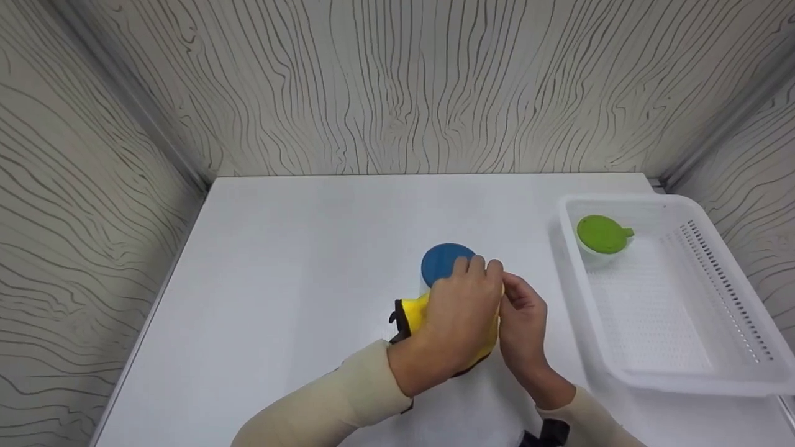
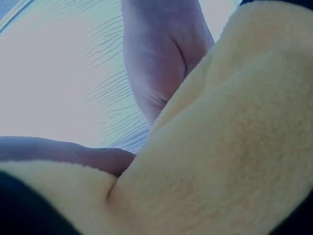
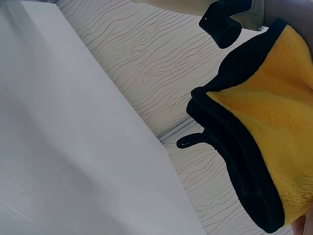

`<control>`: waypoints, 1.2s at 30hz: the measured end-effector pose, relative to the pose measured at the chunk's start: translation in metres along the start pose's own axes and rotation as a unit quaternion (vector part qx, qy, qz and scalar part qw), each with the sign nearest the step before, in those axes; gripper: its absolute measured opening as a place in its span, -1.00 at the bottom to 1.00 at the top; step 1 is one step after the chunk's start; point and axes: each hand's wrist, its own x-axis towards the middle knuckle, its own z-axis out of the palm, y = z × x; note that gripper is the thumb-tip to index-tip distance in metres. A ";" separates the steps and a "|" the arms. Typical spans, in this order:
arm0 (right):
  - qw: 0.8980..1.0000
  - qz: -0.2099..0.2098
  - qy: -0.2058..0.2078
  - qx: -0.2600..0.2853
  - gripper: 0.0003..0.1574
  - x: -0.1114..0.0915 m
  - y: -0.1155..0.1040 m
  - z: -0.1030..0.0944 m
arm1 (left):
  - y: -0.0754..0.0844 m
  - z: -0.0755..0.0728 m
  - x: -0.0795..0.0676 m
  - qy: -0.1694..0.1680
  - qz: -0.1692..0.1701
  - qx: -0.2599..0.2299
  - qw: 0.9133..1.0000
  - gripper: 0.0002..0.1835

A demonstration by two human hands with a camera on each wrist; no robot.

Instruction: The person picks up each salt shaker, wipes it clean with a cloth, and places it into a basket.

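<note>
A yellow plush cloth point(image 1: 417, 312) with dark edging is bunched between both hands over the table. My left hand point(image 1: 466, 307) grips it from above with curled fingers; in the left wrist view its thumb point(image 2: 93, 157) presses into the fabric point(image 2: 210, 161). On the cloth's right side, my right hand point(image 1: 523, 326) pinches it, fingertips close to the left hand's. The right wrist view shows the cloth point(image 3: 274, 107) hanging folded, with a small dark loop point(image 3: 190, 140) on its edge. Whether anything lies inside the folds is hidden. Just beyond the hands stands a blue-lidded container point(image 1: 444, 264), partly covered.
To the right sits a white perforated plastic basket point(image 1: 593, 338). A small container with a green lid point(image 1: 601, 234) stands in its far left corner. The white table point(image 1: 261, 279) is bordered by wood-grain patterned panels point(image 1: 397, 87) at the back and sides.
</note>
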 end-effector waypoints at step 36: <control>0.998 0.030 0.039 -0.028 -0.74 0.009 -0.010 -0.004 | -0.028 -0.010 -0.019 0.015 0.016 -0.002 1.000 -0.36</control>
